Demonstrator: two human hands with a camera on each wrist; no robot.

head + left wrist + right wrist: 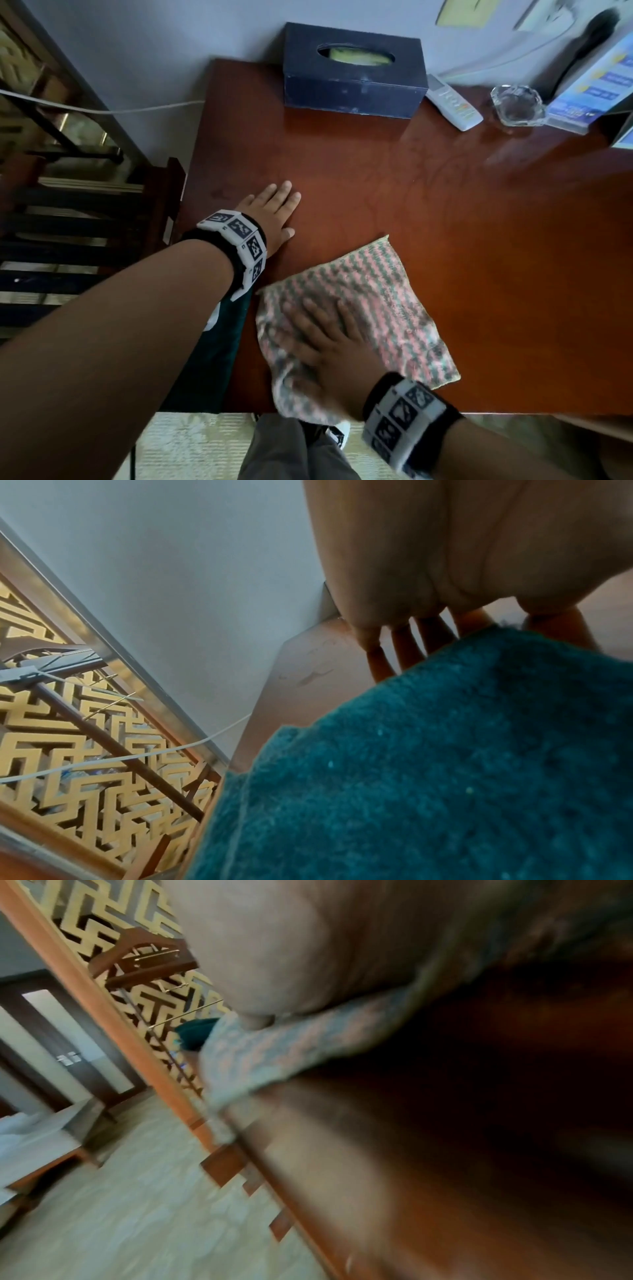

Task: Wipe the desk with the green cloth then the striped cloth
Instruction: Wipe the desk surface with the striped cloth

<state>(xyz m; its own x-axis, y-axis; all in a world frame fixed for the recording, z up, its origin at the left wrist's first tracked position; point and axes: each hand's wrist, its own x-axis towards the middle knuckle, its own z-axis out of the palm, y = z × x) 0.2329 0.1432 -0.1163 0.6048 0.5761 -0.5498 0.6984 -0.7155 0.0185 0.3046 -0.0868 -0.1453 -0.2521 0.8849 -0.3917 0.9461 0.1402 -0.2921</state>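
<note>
The right hand (pixel 329 359) lies palm-down with its fingers (pixel 315 310) spread flat and straight, pressing on the striped cloth (pixel 373 301), a nubbly, roughly square rag of pink and grey-green zigzag bands lying near the front edge of the counter (pixel 445 205) with one corner spilling over it. The left hand (pixel 274 212) rests flat on the bare, glossy reddish-brown wood near the counter's left edge, fingers (pixel 284 192) straight and close together, holding nothing. The green cloth (pixel 428 764), a fuzzy deep-teal terry, lies under the left forearm, just left of the striped one.
</note>
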